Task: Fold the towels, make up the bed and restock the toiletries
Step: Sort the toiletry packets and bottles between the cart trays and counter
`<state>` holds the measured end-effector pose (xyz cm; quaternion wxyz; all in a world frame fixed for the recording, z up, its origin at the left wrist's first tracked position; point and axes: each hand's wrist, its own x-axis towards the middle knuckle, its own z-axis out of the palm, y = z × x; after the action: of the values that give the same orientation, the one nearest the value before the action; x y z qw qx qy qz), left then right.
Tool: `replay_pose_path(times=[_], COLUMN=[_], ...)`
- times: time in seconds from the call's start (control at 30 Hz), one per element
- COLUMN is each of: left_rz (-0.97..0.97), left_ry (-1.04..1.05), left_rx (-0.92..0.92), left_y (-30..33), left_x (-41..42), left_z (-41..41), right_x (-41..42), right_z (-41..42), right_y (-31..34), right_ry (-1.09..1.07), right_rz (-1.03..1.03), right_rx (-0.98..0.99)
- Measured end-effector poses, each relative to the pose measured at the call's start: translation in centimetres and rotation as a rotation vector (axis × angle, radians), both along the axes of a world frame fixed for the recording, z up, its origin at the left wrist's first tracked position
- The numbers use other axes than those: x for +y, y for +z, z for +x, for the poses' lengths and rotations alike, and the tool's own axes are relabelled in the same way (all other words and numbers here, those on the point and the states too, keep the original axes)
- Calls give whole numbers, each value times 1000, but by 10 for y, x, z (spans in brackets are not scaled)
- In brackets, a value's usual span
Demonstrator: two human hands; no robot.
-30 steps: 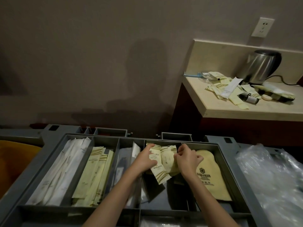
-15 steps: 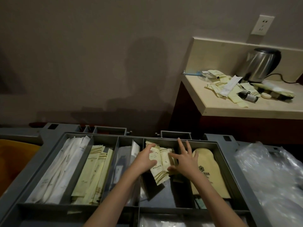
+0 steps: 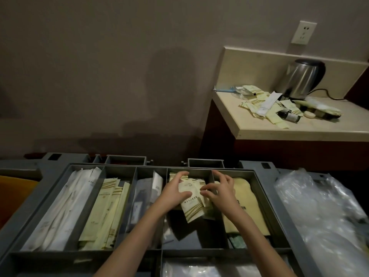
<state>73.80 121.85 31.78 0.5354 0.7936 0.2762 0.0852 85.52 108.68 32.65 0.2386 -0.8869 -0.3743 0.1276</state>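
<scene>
The left hand (image 3: 171, 193) is gripping a bundle of cream sachets (image 3: 191, 200) in the far middle compartment of the grey tray (image 3: 279, 212). The right hand (image 3: 221, 191) is touching them with curled fingertips.

left hand (image 3: 173, 192): forearm reaching forward, fingers and thumb curled, gripping
right hand (image 3: 222, 190): forearm angled in from the right, fingers spread and bent, fingertips pressing down
gap: hands nearly touching

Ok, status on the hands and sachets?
Left hand grips cream sachets over tray. Right hand touches them, fingers curled. Nothing in the way.
</scene>
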Motion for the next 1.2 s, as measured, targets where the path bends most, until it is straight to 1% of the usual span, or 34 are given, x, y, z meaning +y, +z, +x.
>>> replay_pose_path(times=[0.1,0.17,0.3,0.37,0.43,0.6,0.73,0.87,1.03,1.1,1.2], left_rz=[34,38,-97,-60,19,283,429,578,762,786,760], left_ry=[-1,13,174,247,286,235,214,190,174,137,89], left_rx=[-25,-52,-89,-87,-96,-20,51,71,151,190,219], left_y=[0,-2,-6,-8,-10,-19,-31,-40,-37,-37,-30], left_x=[-10,-13,-11,-8,-6,-7,-12,-13,-13,-14,-15], left_z=[11,16,21,23,27,44,48,46,34,28,26], right_x=[0,0,4,10,17,21,19,18,21,22,20], right_z=[-3,-3,5,7,8,12,13,14,12,12,11], right_y=[2,1,-1,-2,-6,-23,-36,-36,-32,-31,-28], right_ry=[-36,-104,-304,-344,-349,-278,-129,-7,84,95,126], right_rz=[-10,26,155,169,143,72,-20,-179,-344,-369,-353], right_rx=[71,116,200,218,180,-41,-92,-117,-241,-282,-315])
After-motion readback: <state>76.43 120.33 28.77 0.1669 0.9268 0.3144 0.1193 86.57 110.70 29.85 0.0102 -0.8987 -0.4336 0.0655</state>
